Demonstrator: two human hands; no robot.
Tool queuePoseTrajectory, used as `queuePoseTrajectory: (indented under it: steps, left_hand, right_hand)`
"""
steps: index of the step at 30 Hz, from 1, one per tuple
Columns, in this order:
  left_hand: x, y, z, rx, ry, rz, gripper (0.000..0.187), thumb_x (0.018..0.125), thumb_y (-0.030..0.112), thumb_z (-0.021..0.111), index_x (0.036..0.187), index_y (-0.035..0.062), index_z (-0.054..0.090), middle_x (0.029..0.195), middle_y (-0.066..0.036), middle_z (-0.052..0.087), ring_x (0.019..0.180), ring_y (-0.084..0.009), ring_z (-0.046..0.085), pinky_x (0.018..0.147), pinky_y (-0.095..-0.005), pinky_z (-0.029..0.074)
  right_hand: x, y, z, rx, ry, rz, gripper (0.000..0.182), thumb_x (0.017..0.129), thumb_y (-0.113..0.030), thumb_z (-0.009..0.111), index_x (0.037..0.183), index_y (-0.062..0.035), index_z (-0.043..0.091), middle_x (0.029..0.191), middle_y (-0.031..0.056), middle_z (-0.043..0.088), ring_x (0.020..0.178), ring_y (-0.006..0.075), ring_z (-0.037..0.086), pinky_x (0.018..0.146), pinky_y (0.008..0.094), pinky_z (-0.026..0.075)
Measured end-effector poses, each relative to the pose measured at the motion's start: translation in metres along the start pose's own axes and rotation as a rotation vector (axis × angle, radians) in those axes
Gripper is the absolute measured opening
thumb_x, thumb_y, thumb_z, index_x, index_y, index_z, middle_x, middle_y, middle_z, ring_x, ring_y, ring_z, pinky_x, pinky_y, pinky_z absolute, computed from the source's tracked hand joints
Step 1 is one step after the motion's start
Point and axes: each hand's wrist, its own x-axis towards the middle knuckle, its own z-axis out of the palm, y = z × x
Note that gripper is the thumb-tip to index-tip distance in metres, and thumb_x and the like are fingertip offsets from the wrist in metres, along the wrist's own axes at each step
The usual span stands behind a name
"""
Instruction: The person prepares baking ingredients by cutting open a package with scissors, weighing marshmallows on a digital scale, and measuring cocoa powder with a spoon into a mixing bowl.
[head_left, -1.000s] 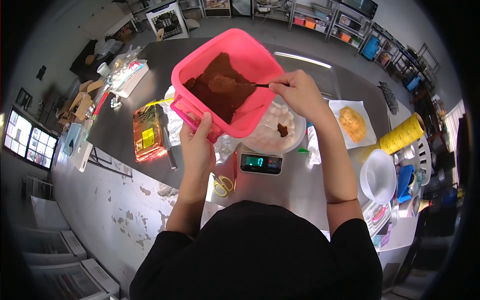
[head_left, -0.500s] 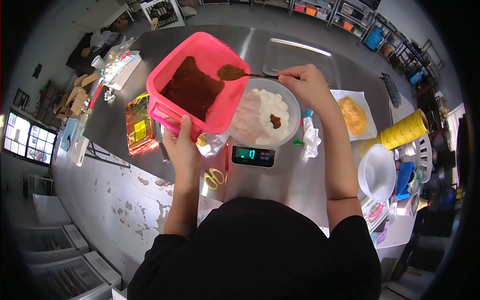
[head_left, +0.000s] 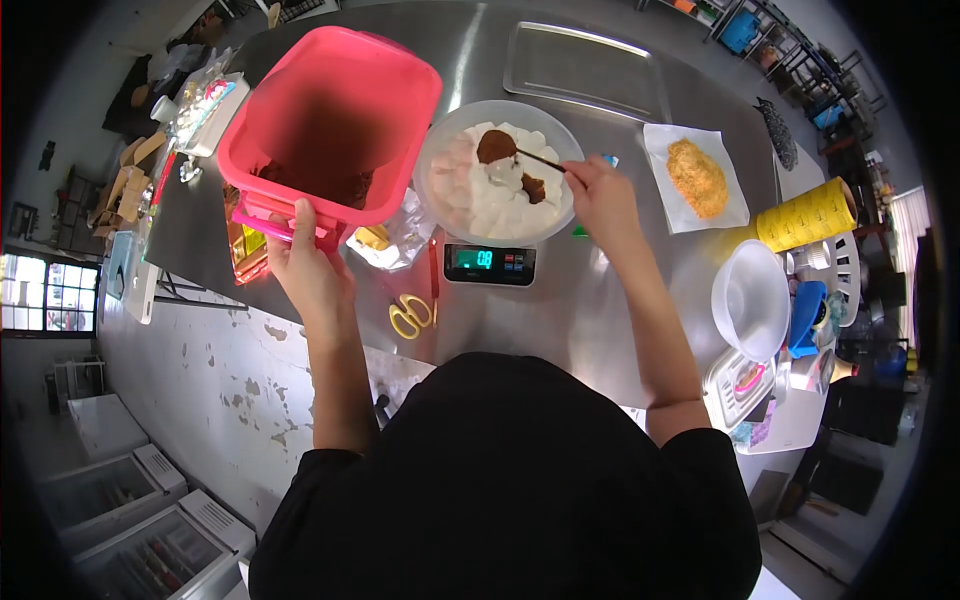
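Observation:
My left hand [head_left: 308, 262] is closed on the near rim and handle of a pink plastic tub [head_left: 408, 90], tilted, with dark brown powder [head_left: 325, 185] inside. Between the fingers of my right hand [head_left: 600, 195] is a spoon [head_left: 540, 160], its bowl heaped with brown powder. The spoon is over a clear round bowl [head_left: 432, 215] of white chunks [head_left: 500, 212], where a small brown patch [head_left: 534, 188] lies. Under the bowl is a kitchen scale [head_left: 490, 264], its lit display apparently reading 0.8.
Yellow-handled scissors [head_left: 410, 316] lie near the front edge. To the right are orange-yellow crumbs [head_left: 697, 180] on white paper, a yellow roll [head_left: 806, 214] and a white bowl [head_left: 750, 300]. A metal tray [head_left: 585, 68] lies at the back.
The spoon of brown powder has moved from beside the tub to over the clear bowl. The tub has shifted left and its powder has slid lower. The scale's display has changed.

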Motion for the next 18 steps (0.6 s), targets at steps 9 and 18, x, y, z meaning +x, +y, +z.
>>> queuePoseTrajectory:
  steps: [9,18]
  left_hand:
    - [0.003,0.0,-0.007,-0.037,-0.037,-0.014,0.022,0.082,0.005,0.054,0.104,0.0022,0.047,0.09,-0.004,0.052,0.08,-0.0103,0.054,0.07,-0.0253,0.048]
    - [0.006,-0.002,-0.018,-0.031,-0.093,-0.021,0.03,0.084,0.006,0.051,0.113,0.0029,0.044,0.103,-0.008,0.053,0.092,-0.0169,0.054,0.08,-0.0313,0.045]
  right_hand:
    - [-0.02,0.002,0.013,0.005,0.102,-0.08,0.016,0.077,-0.006,0.055,0.091,-0.0046,0.062,0.079,0.0088,0.056,0.068,0.0287,0.056,0.058,0.0351,0.045]
    - [-0.018,-0.004,0.006,0.074,0.225,0.031,0.015,0.078,-0.008,0.056,0.091,-0.0047,0.063,0.072,0.0103,0.054,0.064,0.0242,0.056,0.055,0.0293,0.043]
